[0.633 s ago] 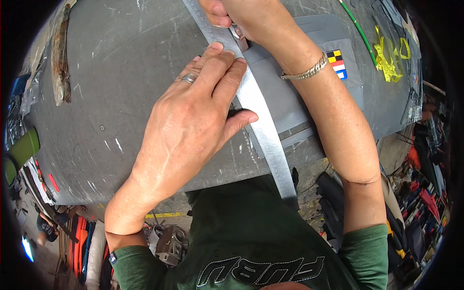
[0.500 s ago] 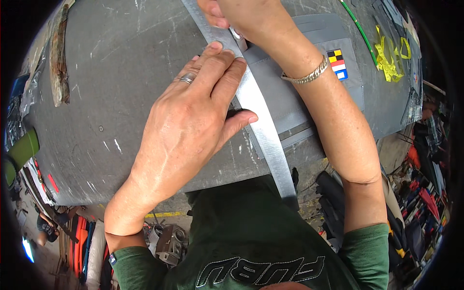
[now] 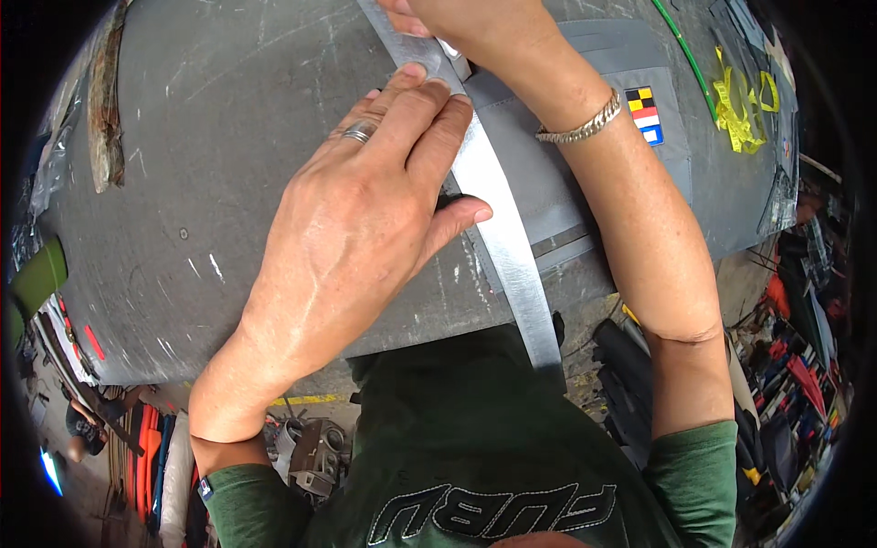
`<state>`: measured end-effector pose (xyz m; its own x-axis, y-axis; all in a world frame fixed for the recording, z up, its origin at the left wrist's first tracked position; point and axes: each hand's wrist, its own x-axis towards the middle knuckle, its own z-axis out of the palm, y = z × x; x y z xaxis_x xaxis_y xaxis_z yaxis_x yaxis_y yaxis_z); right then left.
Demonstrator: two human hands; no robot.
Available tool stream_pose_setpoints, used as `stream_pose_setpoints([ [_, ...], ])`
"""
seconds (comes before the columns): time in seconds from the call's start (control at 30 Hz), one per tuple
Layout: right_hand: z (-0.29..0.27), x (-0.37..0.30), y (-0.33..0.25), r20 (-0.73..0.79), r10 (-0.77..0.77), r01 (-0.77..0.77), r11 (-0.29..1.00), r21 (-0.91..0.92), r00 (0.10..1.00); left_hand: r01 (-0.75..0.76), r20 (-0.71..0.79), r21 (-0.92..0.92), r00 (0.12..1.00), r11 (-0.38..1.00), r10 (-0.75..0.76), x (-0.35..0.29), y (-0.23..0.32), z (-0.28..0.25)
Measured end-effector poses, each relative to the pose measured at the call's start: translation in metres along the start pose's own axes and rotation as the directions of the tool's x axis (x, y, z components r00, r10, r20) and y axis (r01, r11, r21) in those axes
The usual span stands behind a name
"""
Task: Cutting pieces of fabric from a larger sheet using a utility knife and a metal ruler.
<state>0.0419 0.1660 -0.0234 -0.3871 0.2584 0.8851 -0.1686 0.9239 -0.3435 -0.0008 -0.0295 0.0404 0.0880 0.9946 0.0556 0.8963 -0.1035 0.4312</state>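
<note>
1 long metal ruler (image 3: 512, 237) lies along grey fabric (image 3: 534, 160) on the dark table (image 3: 210, 137). The left hand (image 3: 356, 215) rests on the ruler, unclenched, thumb extended. The right hand (image 3: 480, 29) curls beside a small pale object (image 3: 456, 60); I cannot tell whether it grips that.

One ruler (image 3: 502, 224), one bracelet (image 3: 585, 131), two forearms (image 3: 639, 210)

A yellow tape (image 3: 728, 108) is lying in loops near a thin green rod (image 3: 685, 57) on the bench (image 3: 210, 155). A worn brown strip (image 3: 106, 100) is resting leftward; below, orange rolls (image 3: 145, 449) are showing beside a white roll (image 3: 175, 484).
</note>
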Motion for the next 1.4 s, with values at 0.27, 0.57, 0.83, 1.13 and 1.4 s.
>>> stream_pose_setpoints([
  [0.27, 0.004, 0.006, 0.005, 0.063, 0.133, -0.133, 0.991, -0.003, 0.989, -0.037, -0.03, 0.038, 0.999, 0.999, 0.038, -0.001, 0.0, -0.001],
  [0.57, -0.07, 0.102, -0.073, -0.003, 0.595, -0.483, 0.657, 0.579, 0.804, -0.077, -0.08, 0.083, 0.993, 0.994, 0.084, -0.005, 0.0, 0.001],
  [0.83, -0.182, 0.09, -0.124, -0.005, 0.655, -0.633, 0.727, -0.266, 0.755, -0.047, -0.104, 0.061, 0.993, 0.997, 0.054, -0.009, -0.007, 0.009],
  [1.13, -0.187, -0.106, -0.288, 0.269, 0.857, -0.681, 0.514, -0.521, 0.44, 0.012, -0.189, -0.023, 0.982, 1.0, -0.016, 0.002, -0.013, 0.009],
  [1.4, -0.262, -0.088, -0.232, 0.2, 0.798, -0.588, 0.564, -0.58, 0.568, 0.137, -0.285, 0.07, 0.952, 0.988, -0.112, -0.007, -0.016, 0.019],
])
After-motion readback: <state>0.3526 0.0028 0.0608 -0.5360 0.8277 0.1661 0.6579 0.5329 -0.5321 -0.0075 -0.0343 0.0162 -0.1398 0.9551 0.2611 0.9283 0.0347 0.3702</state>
